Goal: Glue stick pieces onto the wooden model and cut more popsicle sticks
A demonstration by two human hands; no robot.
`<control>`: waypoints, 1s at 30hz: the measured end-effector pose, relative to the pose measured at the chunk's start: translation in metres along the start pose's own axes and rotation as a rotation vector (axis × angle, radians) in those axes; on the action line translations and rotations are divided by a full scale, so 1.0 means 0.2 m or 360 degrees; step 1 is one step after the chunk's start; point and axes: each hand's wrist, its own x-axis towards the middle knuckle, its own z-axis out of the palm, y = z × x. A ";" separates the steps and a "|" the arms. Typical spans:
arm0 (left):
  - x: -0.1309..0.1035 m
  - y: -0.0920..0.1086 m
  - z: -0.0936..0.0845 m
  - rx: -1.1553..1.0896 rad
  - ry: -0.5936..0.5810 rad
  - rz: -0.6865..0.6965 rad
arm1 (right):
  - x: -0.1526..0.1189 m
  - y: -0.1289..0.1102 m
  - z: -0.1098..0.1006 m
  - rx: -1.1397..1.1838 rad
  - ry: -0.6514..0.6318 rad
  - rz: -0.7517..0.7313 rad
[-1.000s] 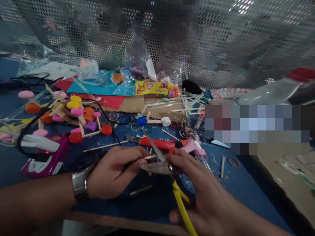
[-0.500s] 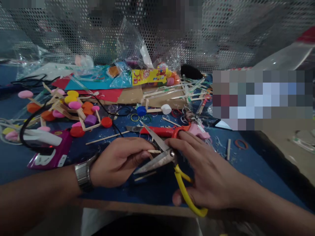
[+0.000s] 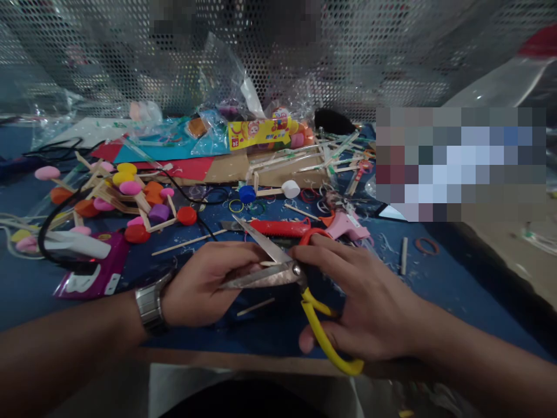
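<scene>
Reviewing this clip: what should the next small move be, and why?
Probably squeeze the scissors shut with the right hand, keeping the left hand steady: the blades stand open, and the stick the left hand pinches appears to lie between them.

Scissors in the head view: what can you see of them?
The scissors have stained, metallic-looking blades, a pivot and yellow handles, partly hidden by the right hand holding them. They are open above the blue table, blades pointing toward the left hand, a pale stick between them; blade contact is unclear.
</scene>
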 end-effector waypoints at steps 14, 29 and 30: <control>0.02 -0.01 0.01 -0.0021 0.0056 0.0123 | 0.00 0.01 -0.01 0.0082 -0.0034 -0.0024; 0.03 -0.01 0.02 -0.0118 0.0118 0.0080 | -0.03 -0.02 -0.02 0.0117 -0.0183 0.0119; 0.03 -0.01 0.02 -0.0109 0.0132 0.0065 | -0.03 -0.03 -0.02 0.0145 -0.0199 0.0159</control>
